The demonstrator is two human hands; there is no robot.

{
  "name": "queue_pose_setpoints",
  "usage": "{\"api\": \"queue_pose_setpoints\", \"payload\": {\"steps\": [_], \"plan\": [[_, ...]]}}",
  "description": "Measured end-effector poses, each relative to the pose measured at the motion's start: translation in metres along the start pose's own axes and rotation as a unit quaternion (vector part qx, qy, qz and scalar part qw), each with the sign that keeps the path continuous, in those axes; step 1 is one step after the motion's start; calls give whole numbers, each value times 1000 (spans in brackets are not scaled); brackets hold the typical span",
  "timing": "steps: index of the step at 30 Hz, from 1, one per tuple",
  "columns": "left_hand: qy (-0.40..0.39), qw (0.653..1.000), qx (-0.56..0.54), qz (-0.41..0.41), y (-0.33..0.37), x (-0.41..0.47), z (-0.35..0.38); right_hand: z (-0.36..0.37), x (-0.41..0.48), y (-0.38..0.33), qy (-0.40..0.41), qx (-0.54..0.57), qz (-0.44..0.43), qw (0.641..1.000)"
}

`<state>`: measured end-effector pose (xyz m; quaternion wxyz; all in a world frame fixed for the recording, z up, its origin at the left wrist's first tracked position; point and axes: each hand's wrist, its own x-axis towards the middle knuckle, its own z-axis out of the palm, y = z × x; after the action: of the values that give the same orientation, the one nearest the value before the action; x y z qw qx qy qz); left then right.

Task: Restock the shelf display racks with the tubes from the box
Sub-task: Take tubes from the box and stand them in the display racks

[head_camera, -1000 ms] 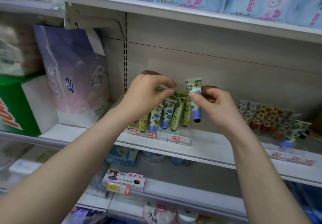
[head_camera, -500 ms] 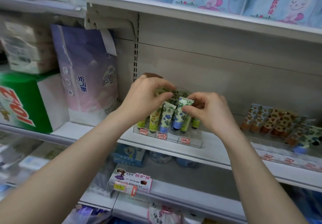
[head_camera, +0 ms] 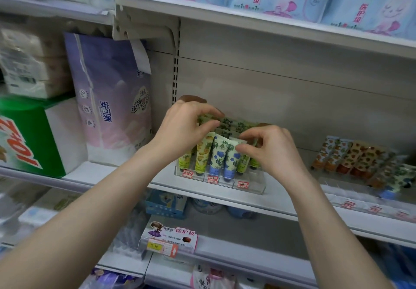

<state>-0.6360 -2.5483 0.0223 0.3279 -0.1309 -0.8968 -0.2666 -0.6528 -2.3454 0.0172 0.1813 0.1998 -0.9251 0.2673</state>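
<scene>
A clear acrylic display rack [head_camera: 254,188] stands on the middle shelf, filled with several upright flower-print tubes. My right hand [head_camera: 273,151] pinches the top of a blue-flowered tube [head_camera: 231,158] that stands cap-down in the rack's front row. My left hand [head_camera: 184,129] is curled over the tops of the tubes in the back rows [head_camera: 227,123] and holds them back. A yellow-print tube [head_camera: 202,153] stands at the front left. The box is not in view.
A second rack of orange and green tubes [head_camera: 358,160] sits further right on the same shelf [head_camera: 117,176]. A purple tissue pack [head_camera: 112,99] and a green box [head_camera: 27,138] stand to the left. Blue packs line the shelf above.
My right hand has brought the blue-flowered tube down from above the rack and set it into the front row. My left hand stayed on the back tubes.
</scene>
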Motion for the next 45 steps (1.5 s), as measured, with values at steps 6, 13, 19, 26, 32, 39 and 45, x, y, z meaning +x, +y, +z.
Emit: {"api": "queue_pose_setpoints", "payload": {"steps": [6, 13, 19, 26, 32, 39, 45], "plan": [[3, 1000, -4, 14, -3, 0, 1, -2, 3, 0, -4, -16, 0, 1000], [5, 1000, 9, 14, -8, 1, 0, -8, 5, -4, -27, -38, 6, 999], [13, 1000, 11, -6, -15, -3, -4, -10, 9, -12, -31, -44, -42, 998], [2, 999, 52, 5, -19, -10, -9, 2, 17, -24, -46, -50, -63, 996], [-31, 996, 82, 4, -22, -12, -6, 5, 20, -24, -51, -49, -59, 996], [-38, 997, 74, 2, -27, -12, -2, 4, 18, -26, -61, -44, -65, 995], [-31, 997, 69, 3, -26, -14, -4, 2, 18, -23, -65, -44, -68, 995]]}}
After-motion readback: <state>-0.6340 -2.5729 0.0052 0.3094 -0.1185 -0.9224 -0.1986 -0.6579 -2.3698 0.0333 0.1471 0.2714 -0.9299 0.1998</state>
